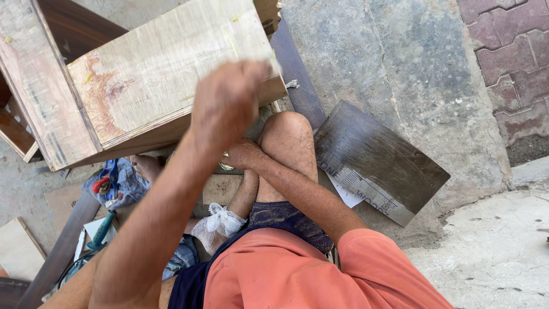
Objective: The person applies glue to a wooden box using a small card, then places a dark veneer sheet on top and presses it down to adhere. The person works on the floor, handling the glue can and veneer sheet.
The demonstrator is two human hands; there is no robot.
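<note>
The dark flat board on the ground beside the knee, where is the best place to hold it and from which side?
Probably the dark flat wooden board is best gripped at its far right corner, coming from the right: that edge is bare, while its left end sits close beside the knee.

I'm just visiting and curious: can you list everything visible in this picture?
plywood box: one, pale wood, upper left, tilted
dark boards: two, brown, on the ground to the right of the knee
small pale board: one, lower left
blue cloth: one, under the box
teal-handled tool: one, lower left
white rag: one, by the leg
concrete ground: grey, right
left hand: raised, blurred, against the box's edge
right hand: below the box, beside the knee
</note>
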